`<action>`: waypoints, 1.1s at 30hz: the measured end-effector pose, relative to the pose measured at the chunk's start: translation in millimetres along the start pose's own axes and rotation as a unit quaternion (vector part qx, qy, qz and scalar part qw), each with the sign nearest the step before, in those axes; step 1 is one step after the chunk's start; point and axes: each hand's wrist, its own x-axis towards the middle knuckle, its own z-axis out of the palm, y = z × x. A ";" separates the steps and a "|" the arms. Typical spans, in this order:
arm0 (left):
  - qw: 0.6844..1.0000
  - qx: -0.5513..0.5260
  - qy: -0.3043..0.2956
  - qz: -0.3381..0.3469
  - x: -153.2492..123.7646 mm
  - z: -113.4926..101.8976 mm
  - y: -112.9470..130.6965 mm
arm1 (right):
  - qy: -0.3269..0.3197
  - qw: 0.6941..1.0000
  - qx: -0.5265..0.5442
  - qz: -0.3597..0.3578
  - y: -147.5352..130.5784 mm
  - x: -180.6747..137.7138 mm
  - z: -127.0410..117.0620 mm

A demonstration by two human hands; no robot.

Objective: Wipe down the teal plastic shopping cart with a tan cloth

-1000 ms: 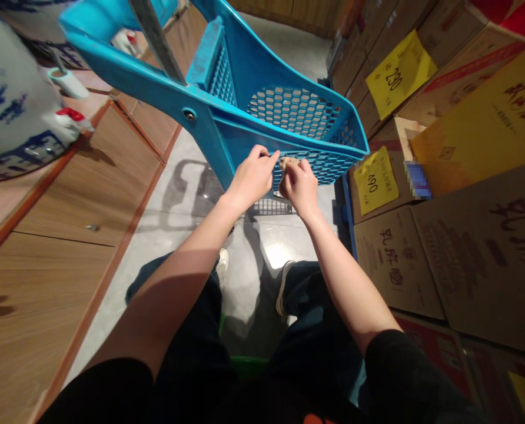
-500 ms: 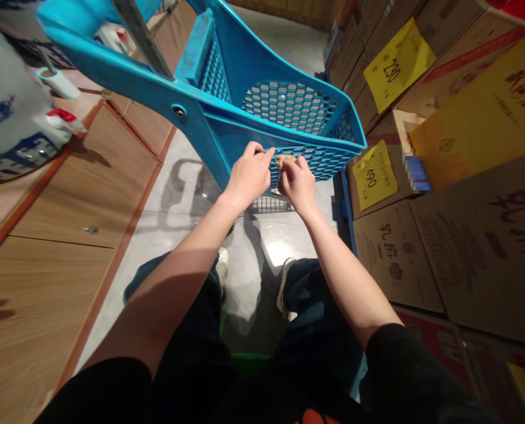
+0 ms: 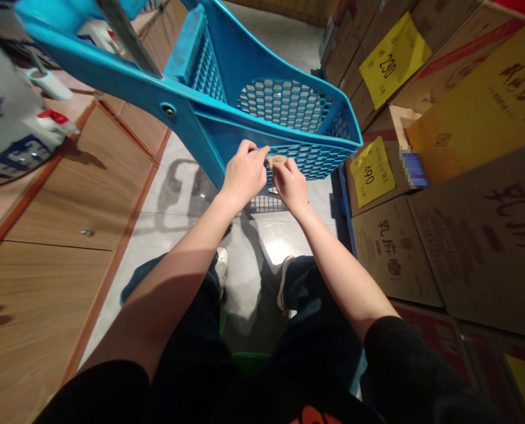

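Observation:
A blue plastic shopping cart basket (image 3: 342, 118) with mesh sides stands in front of me. My right hand (image 3: 291, 184) is closed, its fingers pinching a small crumpled beige cloth (image 3: 276, 159) against the outer mesh of the near side. Just left of the cloth, my left hand (image 3: 245, 171) lies at the same wall with its index finger stretched out and its fingers partly apart. Whether its fingertips touch the mesh or the cloth edge is not clear.
Stacked cartons (image 3: 397, 250) with yellow price signs (image 3: 386, 62) line the right side. Wooden cabinets (image 3: 59, 212) run along the left, with large white-and-blue jars (image 3: 10, 123) on top. A lower grey grid (image 3: 266, 204) shows beneath the basket. Something green (image 3: 251, 362) lies below me.
The view has shifted slightly, so the cart and both hands sit a little further left. The right hand with the cloth has moved slightly left along the mesh, closer to the left hand.

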 end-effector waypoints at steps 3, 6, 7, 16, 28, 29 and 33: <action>1.000 0.006 -0.018 -0.015 0.4 -2.3 1.5 | -0.102 0.993 -0.048 0.042 -10.5 -9.7 8.5; 1.000 0.000 -0.012 -0.010 0.3 -2.2 1.2 | -0.125 0.989 -0.049 0.061 -17.6 -13.0 7.5; 1.000 -0.004 -0.008 -0.007 0.3 -1.5 0.5 | -0.104 0.992 -0.038 0.054 -18.2 -11.5 4.5; 0.999 -0.025 0.015 0.021 -0.1 3.1 -6.6 | -0.047 0.998 -0.027 0.025 -9.9 -3.7 1.7; 1.000 -0.025 -0.006 0.008 1.1 -3.3 -1.6 | -0.003 1.000 -0.025 0.011 -11.1 -0.1 -11.1; 1.000 -0.026 -0.006 0.006 1.1 -3.4 -1.7 | -0.003 1.000 -0.025 0.012 -10.4 -0.4 -8.9; 1.000 -0.029 -0.005 0.007 1.6 -1.8 -3.6 | -0.085 0.994 -0.061 0.045 -9.2 -12.5 11.5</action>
